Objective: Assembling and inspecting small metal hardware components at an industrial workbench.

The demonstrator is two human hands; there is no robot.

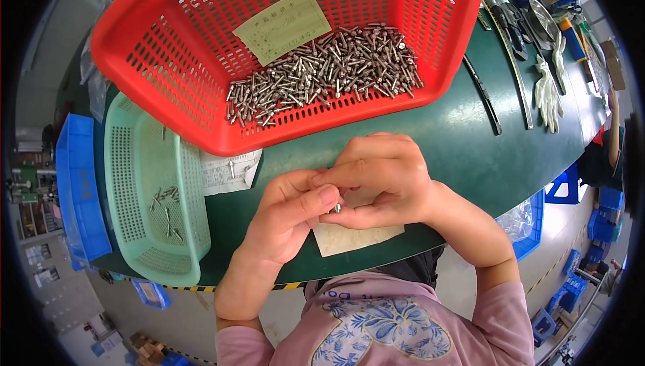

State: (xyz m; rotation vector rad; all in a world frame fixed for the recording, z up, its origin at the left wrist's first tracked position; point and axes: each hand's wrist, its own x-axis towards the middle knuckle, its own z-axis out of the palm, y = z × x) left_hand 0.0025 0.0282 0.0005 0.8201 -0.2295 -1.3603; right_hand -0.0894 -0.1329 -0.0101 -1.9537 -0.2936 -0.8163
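Observation:
Above the near part of the table, my left hand [289, 208] and my right hand [386, 174] meet, fingers closed in a pinch. A shiny end of a small metal pin [336, 209] shows between them; the fingers hide the rest. Below them lies a beige sheet of paper [356, 237]. In front stands a large red perforated basket [168, 107], tilted toward me, with a heap of headed metal pins [329, 67] and a yellowish card [283, 25] inside. To the left, a light green basket [195, 232] holds several similar pins [166, 198].
A printed sheet [235, 174] with a pin on it lies beside the green basket. Blue bins [82, 185] stand far left. On the right of the green table [463, 154] are a black bar-like tool [482, 94], a steel ruler [514, 64] and white gloves [547, 97].

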